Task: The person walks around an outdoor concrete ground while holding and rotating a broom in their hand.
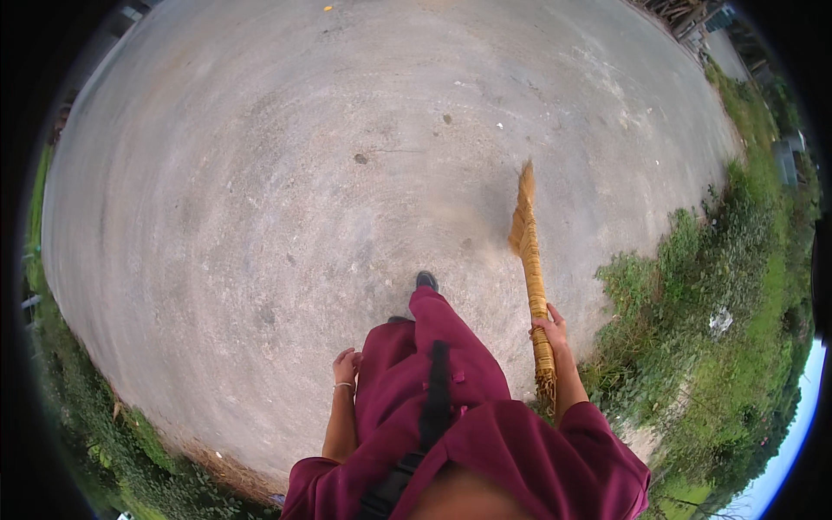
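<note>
Right hand [552, 328] — wrapping broom [532, 269], left hand [347, 366] — half-curled

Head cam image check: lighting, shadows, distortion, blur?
Head view: soft, even light, no hard-edged shadows beside the broom or right hand; head view: strong fisheye, the pavement edges bowing inside a black rim; head view: bright sky at lower right, no obvious glare on the pavement; head view: pavement texture smeared in arcs, cause unclear.
</note>
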A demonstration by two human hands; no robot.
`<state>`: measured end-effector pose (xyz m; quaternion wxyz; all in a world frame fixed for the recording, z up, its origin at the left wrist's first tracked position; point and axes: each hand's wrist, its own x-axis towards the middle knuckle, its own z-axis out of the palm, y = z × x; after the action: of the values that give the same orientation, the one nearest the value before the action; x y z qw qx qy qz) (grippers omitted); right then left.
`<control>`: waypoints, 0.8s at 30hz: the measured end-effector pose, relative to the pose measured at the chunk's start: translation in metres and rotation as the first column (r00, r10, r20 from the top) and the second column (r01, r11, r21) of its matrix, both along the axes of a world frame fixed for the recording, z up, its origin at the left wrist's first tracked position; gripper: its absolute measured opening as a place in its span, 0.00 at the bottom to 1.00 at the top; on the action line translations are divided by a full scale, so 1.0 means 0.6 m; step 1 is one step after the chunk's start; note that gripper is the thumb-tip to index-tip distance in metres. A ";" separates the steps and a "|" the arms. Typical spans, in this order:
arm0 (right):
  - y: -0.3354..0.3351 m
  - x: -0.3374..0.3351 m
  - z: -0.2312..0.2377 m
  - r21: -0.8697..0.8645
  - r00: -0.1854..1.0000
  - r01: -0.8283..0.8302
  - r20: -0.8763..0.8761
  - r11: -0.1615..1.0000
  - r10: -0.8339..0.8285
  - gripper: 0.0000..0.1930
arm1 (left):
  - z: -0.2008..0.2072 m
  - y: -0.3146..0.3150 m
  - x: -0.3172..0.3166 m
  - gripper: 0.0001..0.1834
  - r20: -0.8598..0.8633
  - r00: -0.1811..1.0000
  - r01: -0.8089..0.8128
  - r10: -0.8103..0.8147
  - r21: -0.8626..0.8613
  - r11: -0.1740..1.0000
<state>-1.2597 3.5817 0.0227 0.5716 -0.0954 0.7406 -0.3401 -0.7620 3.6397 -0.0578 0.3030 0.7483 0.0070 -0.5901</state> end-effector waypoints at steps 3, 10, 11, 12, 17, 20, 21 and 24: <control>0.001 -0.002 0.002 0.112 0.997 0.069 -0.031 0.991 -0.066 0.38 | -0.015 -0.042 0.012 0.12 0.040 0.998 0.049 -0.046 -0.061 0.997; -0.081 0.098 -0.220 0.075 0.974 0.220 0.028 0.972 -0.223 0.21 | 0.001 -0.164 0.029 0.12 0.053 0.974 0.219 -0.218 -0.019 0.975; -0.114 0.148 -0.218 0.013 0.979 0.204 0.015 0.979 -0.204 0.22 | -0.007 -0.169 0.043 0.12 0.057 0.963 0.263 -0.262 -0.020 0.964; -0.137 0.166 -0.193 0.114 0.983 0.156 0.084 0.981 -0.166 0.24 | -0.016 -0.160 0.051 0.12 0.066 0.968 0.245 -0.243 -0.010 0.970; -0.319 0.445 -0.139 -0.121 0.991 0.019 0.135 0.992 -0.003 0.33 | -0.003 -0.270 0.125 0.12 0.009 0.942 0.334 -0.335 0.052 0.941; -0.358 0.482 -0.142 -0.204 0.990 -0.018 0.133 0.979 0.046 0.36 | 0.000 -0.300 0.152 0.12 -0.013 0.951 0.310 -0.309 0.039 0.950; -0.386 0.488 -0.085 -0.143 0.962 -0.030 0.264 0.989 0.068 0.37 | -0.002 -0.293 0.165 0.12 -0.014 0.956 0.292 -0.292 0.048 0.955; -0.426 0.486 -0.047 -0.102 0.887 0.033 0.462 0.994 0.018 0.41 | 0.001 -0.339 0.223 0.12 -0.017 0.947 0.321 -0.321 0.066 0.945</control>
<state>-0.9682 3.3262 -0.0054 0.7242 -0.0395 0.5643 -0.3944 -0.6282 3.4364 -0.0570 0.1771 0.7475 -0.0938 -0.6333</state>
